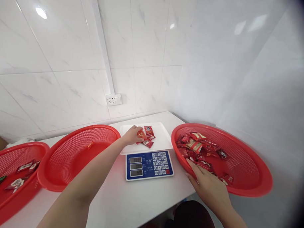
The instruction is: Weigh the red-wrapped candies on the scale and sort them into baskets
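My left hand (131, 136) reaches over the white tray (161, 141) of a digital scale and pinches a red-wrapped candy packet (141, 134). Beside its fingertips lie other red packets, one with a dark character on it (148, 129). Below the tray, the scale's blue panel (150, 164) has keys and three small displays. My right hand (209, 184) is on the near left rim of the right red basket (254, 184), thumb outside and fingers over the edge. Inside this basket is a heap of mostly red candy packets (194, 145); the hand partly covers some.
Left of the scale stands another red basket (79, 158) with one small orange-red piece (90, 145) in it. A third red basket (39, 190), cut off at the left, holds several packets. A socket (113, 99) is on the tiled wall behind the white table (114, 205).
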A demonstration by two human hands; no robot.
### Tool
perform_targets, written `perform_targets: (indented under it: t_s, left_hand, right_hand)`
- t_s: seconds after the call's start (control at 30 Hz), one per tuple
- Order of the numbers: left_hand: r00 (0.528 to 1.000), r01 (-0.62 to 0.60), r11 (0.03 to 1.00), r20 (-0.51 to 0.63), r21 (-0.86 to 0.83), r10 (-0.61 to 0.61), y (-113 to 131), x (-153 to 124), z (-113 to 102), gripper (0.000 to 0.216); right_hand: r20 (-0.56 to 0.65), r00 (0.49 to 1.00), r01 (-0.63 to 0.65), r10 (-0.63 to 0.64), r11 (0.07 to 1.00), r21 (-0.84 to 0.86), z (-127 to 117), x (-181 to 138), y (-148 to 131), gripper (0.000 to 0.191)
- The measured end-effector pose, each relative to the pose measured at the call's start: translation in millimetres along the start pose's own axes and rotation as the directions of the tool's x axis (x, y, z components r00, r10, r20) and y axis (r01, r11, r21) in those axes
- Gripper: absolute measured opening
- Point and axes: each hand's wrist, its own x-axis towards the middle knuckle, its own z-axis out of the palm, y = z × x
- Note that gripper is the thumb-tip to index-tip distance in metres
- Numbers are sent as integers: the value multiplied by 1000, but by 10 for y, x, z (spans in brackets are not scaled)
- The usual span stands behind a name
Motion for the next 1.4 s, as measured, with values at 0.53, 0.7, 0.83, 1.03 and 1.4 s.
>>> perform_targets:
  t_s: [0.53,0.7,0.83,1.03,1.4]
  left_hand:
    - [960,206,975,-175,-78,-217,-474,-719,-1020,38]
    - [999,1,984,-33,179,5,-150,-528,-500,29]
    - [984,-143,950,139,277,107,72,-314,-121,30]
    - [985,-121,924,162,363,65,34,-171,-27,31]
    - [986,162,957,-78,241,-147,-42,-265,-165,33]
  right_hand:
    - [-9,1000,-19,19,1000,10,32,-16,2,39]
    - [32,999,-34,33,999,14,10,2,-13,39]
    - [13,1000,-8,8,1000,15,-1,8,-12,37]
    - [-1,1000,13,-13,1000,8,-20,-8,-3,38]
    - [6,1000,-13,12,1000,27,-4,-4,-11,39]
